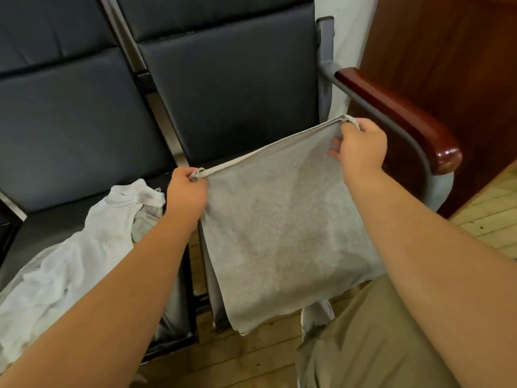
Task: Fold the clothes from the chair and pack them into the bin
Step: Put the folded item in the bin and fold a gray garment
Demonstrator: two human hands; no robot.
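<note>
From the head camera, the person holds a grey garment [279, 225] stretched between both hands in front of the right-hand chair [232, 88], one of two dark padded chairs standing side by side. The left grip [186, 191] is closed in a fist on the garment's near left corner, with a small loop of fabric sticking out above the knuckles. The right grip [361, 148] pinches the far right corner, thumb on top and fingertips curled under the cloth. The top edge runs taut between them, slanting up towards the right, and shows at least two layers lying together. Below that edge the cloth hangs as a flat sheet; its lower hem falls past the front of the seat, over the wooden floor [251, 357]. Whether its back touches the seat cannot be told. A crumpled white garment [70, 261] lies on the left-hand chair [78, 121], just beside the left forearm, with a bit of pale grey-green cloth [142, 228] showing under it. A polished wooden armrest [400, 116] runs just beyond the right grip, in front of a dark wood panel [447, 51]. Khaki clothing [377, 345] covers the person's leg at lower right.
</note>
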